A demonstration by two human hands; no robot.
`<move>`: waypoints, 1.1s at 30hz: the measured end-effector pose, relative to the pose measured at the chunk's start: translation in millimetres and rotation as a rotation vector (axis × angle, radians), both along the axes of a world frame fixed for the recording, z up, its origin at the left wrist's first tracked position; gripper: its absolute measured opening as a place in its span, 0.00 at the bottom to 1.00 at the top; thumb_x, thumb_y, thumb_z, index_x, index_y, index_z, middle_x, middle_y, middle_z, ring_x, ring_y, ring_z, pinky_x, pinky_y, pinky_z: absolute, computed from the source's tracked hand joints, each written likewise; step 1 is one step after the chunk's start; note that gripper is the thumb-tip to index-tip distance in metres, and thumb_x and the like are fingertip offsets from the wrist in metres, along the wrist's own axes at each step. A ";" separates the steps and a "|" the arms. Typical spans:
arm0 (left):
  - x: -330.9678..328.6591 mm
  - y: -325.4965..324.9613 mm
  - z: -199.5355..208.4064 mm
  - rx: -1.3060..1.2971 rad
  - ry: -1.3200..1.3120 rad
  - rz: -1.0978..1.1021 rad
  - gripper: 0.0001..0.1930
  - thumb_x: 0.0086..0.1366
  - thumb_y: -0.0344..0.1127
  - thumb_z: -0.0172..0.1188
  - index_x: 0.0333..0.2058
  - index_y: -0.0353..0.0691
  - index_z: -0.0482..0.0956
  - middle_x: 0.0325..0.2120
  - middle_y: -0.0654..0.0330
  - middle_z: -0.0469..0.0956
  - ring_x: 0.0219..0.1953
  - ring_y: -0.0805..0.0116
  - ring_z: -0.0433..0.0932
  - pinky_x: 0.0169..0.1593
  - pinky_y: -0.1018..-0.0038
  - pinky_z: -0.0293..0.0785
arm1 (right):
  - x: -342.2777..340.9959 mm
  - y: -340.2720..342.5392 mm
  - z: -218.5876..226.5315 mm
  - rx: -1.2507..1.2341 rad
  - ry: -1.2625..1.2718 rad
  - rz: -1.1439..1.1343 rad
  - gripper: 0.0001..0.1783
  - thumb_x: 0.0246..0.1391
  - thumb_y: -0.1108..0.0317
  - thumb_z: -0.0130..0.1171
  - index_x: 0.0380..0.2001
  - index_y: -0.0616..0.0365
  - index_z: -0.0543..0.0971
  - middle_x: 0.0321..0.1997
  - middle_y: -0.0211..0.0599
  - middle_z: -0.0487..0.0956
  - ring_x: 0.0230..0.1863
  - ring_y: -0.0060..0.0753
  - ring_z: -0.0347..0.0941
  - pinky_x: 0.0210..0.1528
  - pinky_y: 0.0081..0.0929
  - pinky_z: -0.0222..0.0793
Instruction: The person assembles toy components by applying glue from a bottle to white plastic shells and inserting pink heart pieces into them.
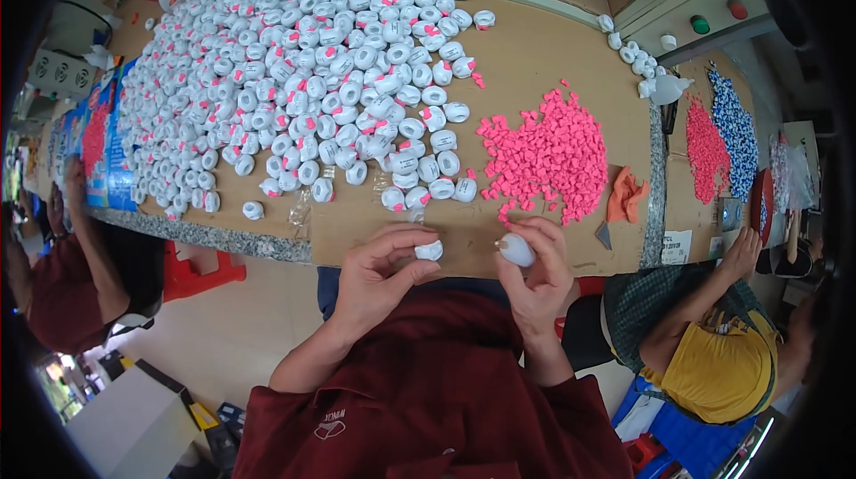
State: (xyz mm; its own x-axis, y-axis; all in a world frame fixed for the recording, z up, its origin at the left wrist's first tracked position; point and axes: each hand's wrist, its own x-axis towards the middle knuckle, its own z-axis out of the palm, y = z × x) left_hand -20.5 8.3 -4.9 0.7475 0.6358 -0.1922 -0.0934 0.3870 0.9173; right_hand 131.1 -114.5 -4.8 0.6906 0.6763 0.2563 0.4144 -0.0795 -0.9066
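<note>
Since you've only got that little white piece [429, 250] pinched between thumb and fingers of your left hand [379, 267], a loose grip could drop it in your lap, with the near edge of the cardboard [464, 262] so close. Your right hand [538, 281] is clamped on a squeeze bottle [516, 250], well apart from the left, tip facing it; pressing too hard might make it dribble, though I can't tell what's inside. Looks-wise, the piece is chunky and rounded, partly hidden by your fingers, while the bottle's cloudy white with a fat belly and skinny tip.
</note>
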 end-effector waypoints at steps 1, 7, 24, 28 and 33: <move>-2.5 -2.6 0.1 -0.048 0.045 0.009 0.16 0.54 0.16 0.57 0.43 0.31 0.73 0.41 0.59 0.73 0.43 0.72 0.74 0.46 0.78 0.72 | 0.7 4.2 -2.1 -0.045 -0.103 0.002 0.22 0.34 0.79 0.63 0.39 0.59 0.75 0.38 0.37 0.76 0.45 0.37 0.67 0.48 0.31 0.60; -5.7 -7.7 -6.0 -0.060 -0.002 -0.018 0.16 0.54 0.16 0.57 0.43 0.31 0.72 0.41 0.57 0.74 0.41 0.72 0.75 0.46 0.77 0.73 | -8.9 20.6 1.4 -0.172 -0.184 -0.015 0.19 0.37 0.71 0.66 0.37 0.57 0.75 0.38 0.32 0.77 0.44 0.35 0.67 0.49 0.31 0.53; 6.6 -14.2 -4.2 -0.173 -0.024 -0.066 0.15 0.56 0.16 0.55 0.43 0.32 0.72 0.44 0.57 0.73 0.44 0.74 0.73 0.48 0.79 0.71 | -0.5 -7.1 23.9 -0.195 0.024 0.006 0.09 0.41 0.81 0.61 0.30 0.61 0.79 0.31 0.37 0.76 0.34 0.37 0.71 0.34 0.26 0.68; 9.5 -20.7 -5.1 -0.116 -0.056 -0.030 0.13 0.54 0.16 0.57 0.40 0.32 0.73 0.44 0.56 0.72 0.44 0.72 0.74 0.47 0.79 0.72 | -10.9 -3.4 23.7 -0.113 -0.178 0.117 0.11 0.41 0.82 0.60 0.32 0.63 0.79 0.30 0.38 0.77 0.32 0.38 0.72 0.33 0.26 0.69; 12.3 -23.6 -1.8 0.038 0.020 -0.059 0.14 0.53 0.17 0.59 0.39 0.31 0.74 0.43 0.54 0.71 0.44 0.69 0.74 0.47 0.76 0.73 | -16.9 -0.3 22.2 -0.089 -0.238 0.081 0.11 0.39 0.83 0.61 0.31 0.63 0.79 0.30 0.38 0.77 0.31 0.37 0.72 0.32 0.26 0.69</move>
